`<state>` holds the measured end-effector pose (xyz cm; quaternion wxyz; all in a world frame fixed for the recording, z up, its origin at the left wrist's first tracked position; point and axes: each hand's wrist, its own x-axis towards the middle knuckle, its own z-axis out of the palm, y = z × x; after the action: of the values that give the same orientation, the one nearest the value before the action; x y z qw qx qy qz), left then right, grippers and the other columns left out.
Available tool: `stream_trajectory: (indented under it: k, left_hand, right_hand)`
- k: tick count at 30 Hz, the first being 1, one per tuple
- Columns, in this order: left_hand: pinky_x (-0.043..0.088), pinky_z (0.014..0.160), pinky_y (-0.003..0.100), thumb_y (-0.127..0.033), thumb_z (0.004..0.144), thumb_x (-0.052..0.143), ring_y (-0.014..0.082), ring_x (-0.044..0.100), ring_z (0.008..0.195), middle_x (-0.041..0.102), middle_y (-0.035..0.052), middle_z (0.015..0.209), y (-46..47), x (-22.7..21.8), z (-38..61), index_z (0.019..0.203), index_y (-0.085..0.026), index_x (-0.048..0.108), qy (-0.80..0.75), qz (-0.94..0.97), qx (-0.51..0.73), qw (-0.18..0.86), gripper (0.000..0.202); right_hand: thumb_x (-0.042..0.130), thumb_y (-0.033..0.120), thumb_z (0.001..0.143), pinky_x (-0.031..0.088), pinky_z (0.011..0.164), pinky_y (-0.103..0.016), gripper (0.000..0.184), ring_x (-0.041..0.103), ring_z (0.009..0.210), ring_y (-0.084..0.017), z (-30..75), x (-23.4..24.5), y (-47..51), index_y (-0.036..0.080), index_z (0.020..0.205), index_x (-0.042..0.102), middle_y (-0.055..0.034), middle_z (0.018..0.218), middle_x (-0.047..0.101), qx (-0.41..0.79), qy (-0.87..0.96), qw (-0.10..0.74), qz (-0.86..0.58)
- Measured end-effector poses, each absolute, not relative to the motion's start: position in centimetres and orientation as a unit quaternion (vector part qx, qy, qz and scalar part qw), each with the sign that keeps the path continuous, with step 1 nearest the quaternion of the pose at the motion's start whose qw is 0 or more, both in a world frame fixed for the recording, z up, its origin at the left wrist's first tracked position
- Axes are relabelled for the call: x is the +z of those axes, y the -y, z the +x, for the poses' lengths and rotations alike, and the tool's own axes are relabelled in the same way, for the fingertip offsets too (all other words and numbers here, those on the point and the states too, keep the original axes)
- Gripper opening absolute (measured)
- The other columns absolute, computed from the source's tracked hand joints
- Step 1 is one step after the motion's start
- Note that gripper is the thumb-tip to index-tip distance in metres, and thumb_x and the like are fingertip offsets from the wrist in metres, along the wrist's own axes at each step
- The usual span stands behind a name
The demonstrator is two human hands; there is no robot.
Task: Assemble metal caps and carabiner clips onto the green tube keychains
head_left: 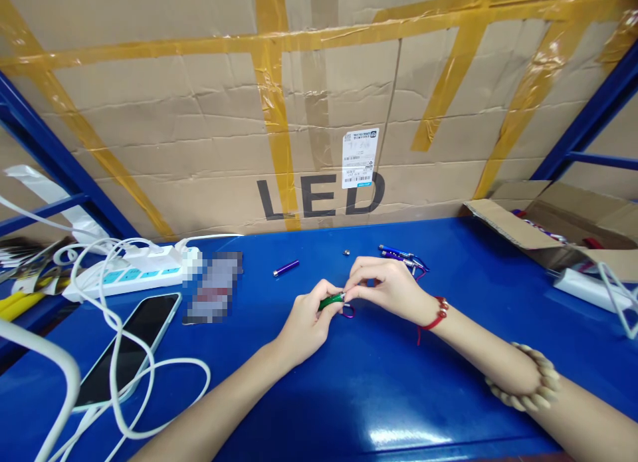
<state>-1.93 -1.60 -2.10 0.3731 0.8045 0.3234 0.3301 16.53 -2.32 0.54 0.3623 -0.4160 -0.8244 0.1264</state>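
My left hand (pixel 310 321) is closed around a green mini flashlight (pixel 329 302), a slim metal tube held above the blue table. At the tube's silver end, the thumb and fingertips of my right hand (pixel 383 288) are pinched together; whether a separate small part is between them is hidden. A purple carabiner clip (pixel 349 312) hangs just below the fingertips. Beyond my left hand lies a purple metal tube (pixel 286 268) with a silver end. A tiny silver cap (pixel 346 252) sits behind my right hand. Several blue and purple mini flashlights (pixel 396 252) with clips lie farther right.
On the left are a white power strip (pixel 134 276), tangled white cables (pixel 117 329), a phone (pixel 132 346) and a blurred flat item (pixel 214 289). An open cardboard box (pixel 518 228) stands at right, beside a white adapter (pixel 593 290). A large taped carton (pixel 199 129) backs the blue table (pixel 379 395).
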Motion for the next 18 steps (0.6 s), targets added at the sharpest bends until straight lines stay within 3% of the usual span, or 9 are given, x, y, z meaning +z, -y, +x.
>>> stream_trajectory:
  k: [5,9,14,18]
  left_hand:
    - [0.045,0.062,0.021,-0.02,0.085,0.045,0.0147,0.062,0.076,0.066,0.003,0.09,2.0,-2.7,-1.9,0.082,-0.02,0.048,-0.322,0.815,0.35,0.331,0.004]
    - [0.046,0.069,0.023,-0.017,0.086,0.045,0.0154,0.061,0.08,0.066,0.0044,0.087,2.5,-2.7,-1.9,0.086,-0.019,0.053,-0.292,0.828,0.402,0.261,0.008]
    - [0.046,0.076,0.022,-0.014,0.087,0.044,0.014,0.061,0.085,0.067,0.003,0.094,2.7,-1.9,-1.9,0.101,-0.021,0.057,-0.282,0.831,0.405,0.256,0.02]
    - [0.044,0.083,0.023,-0.015,0.087,0.044,0.0146,0.06,0.092,0.066,0.0024,0.101,2.2,-1.6,-1.7,0.102,-0.021,0.06,-0.308,0.819,0.394,0.281,0.023]
  right_hand:
    - [0.071,0.036,0.067,0.042,0.056,-0.022,0.022,0.055,0.06,-0.012,16.4,0.8,2.0,0.015,0.064,0.069,-0.003,0.067,0.062,0.335,0.747,0.347,-0.458]
    - [0.072,0.043,0.062,0.035,0.043,-0.018,0.032,0.048,0.049,-0.008,16.4,0.7,2.0,0.012,0.061,0.066,-0.0005,0.055,0.057,0.51,0.653,0.311,-0.466]
    - [0.071,0.049,0.061,0.031,0.039,-0.016,0.038,0.043,0.047,-0.006,16.5,0.7,2.1,0.012,0.06,0.064,0.0014,0.051,0.053,0.548,0.62,0.303,-0.473]
    - [0.065,0.054,0.066,0.033,0.04,-0.016,0.042,0.045,0.047,-0.007,16.2,0.4,2.0,0.012,0.061,0.063,0.0005,0.051,0.053,0.5,0.636,0.315,-0.497]
